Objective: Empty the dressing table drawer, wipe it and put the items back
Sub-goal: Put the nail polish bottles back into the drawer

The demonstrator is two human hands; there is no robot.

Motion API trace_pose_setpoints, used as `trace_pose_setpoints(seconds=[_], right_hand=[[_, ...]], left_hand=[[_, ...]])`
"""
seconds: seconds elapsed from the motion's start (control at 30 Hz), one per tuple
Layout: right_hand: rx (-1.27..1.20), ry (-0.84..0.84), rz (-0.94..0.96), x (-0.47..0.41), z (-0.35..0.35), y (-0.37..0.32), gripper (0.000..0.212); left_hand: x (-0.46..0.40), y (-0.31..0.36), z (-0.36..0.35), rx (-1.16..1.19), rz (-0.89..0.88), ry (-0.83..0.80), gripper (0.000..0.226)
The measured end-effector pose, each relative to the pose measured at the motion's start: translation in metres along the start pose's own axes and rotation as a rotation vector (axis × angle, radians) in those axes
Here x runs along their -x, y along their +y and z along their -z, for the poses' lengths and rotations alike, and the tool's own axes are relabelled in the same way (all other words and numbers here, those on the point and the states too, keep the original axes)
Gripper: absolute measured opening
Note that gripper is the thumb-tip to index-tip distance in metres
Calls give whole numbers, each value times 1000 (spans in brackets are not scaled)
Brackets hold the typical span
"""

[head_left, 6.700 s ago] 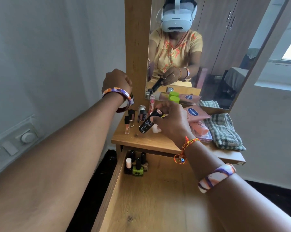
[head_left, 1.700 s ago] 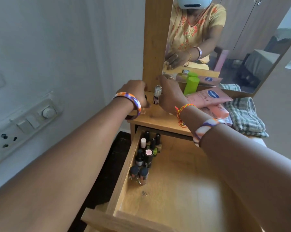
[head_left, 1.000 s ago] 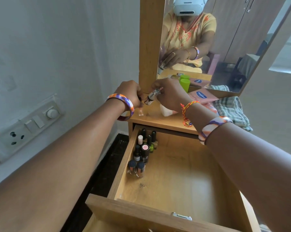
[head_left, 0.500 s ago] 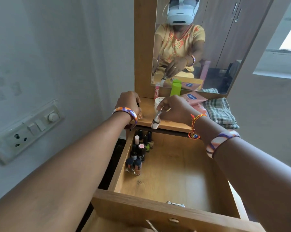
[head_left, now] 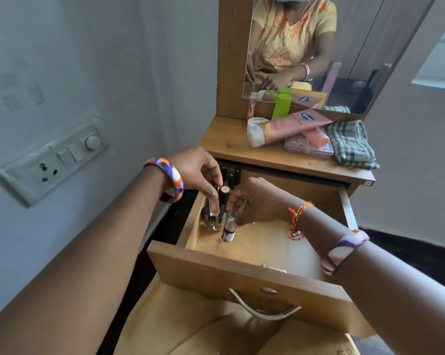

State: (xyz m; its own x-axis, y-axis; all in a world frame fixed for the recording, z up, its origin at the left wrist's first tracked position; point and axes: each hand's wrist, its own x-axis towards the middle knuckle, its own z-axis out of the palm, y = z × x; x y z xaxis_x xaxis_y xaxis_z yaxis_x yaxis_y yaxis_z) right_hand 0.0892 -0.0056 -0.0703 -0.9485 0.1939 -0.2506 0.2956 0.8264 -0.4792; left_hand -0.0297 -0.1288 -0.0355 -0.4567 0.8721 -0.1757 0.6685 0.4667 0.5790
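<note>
Drawer point(head_left: 254, 275) was pulled open w/ handle nearest the viewer. Inside, by its left wall, right hand point(head_left: 257, 203) pinched a small silver-capped bottle point(head_left: 229, 228), base on drawer floor, tilted. Just beyond, left hand point(head_left: 198, 170) gripped a clear pink vial point(head_left: 34, 206) above the bottle cluster point(head_left: 215, 219). Behind drawer, on tabletop point(head_left: 231, 142): pink tube point(head_left: 288, 128), checked cloth point(head_left: 350, 143), green bottle point(head_left: 280, 106), mirror point(head_left: 344, 47).

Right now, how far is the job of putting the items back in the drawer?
Small bottles already stand along the drawer left wall. In hand: the right hand sets down a slim tube; the left hand lowers a small vial. Left on top: pink tubes, green bottle, checked cloth.
</note>
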Motion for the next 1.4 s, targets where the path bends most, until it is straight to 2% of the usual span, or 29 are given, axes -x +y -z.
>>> trace_pose_setpoints(seconds=[0.23,0.53,0.63,0.83,1.1,1.23,1.4], right_hand=[[3,115,-48,-5,-29,3,28],[2,199,68,-12,-52,-12,29],[9,209,83,-18,-57,-16,31],[-21,249,96,-23,-66,-18,30],[-15,298,117,-18,-55,-17,29],[-86,294,83,-14,-46,-16,24],[-237,297,22,-11,-41,-10,21]], left_hand=[[0,-14,-38,-232,68,-67,22],[10,-22,-43,-330,73,-82,11],[16,-25,-42,-314,74,-91,15],[21,-31,-48,-313,71,-51,20],[27,-31,-66,-483,59,19,22],[28,-31,-69,-533,35,42,17],[30,-30,-72,-543,36,-19,20]])
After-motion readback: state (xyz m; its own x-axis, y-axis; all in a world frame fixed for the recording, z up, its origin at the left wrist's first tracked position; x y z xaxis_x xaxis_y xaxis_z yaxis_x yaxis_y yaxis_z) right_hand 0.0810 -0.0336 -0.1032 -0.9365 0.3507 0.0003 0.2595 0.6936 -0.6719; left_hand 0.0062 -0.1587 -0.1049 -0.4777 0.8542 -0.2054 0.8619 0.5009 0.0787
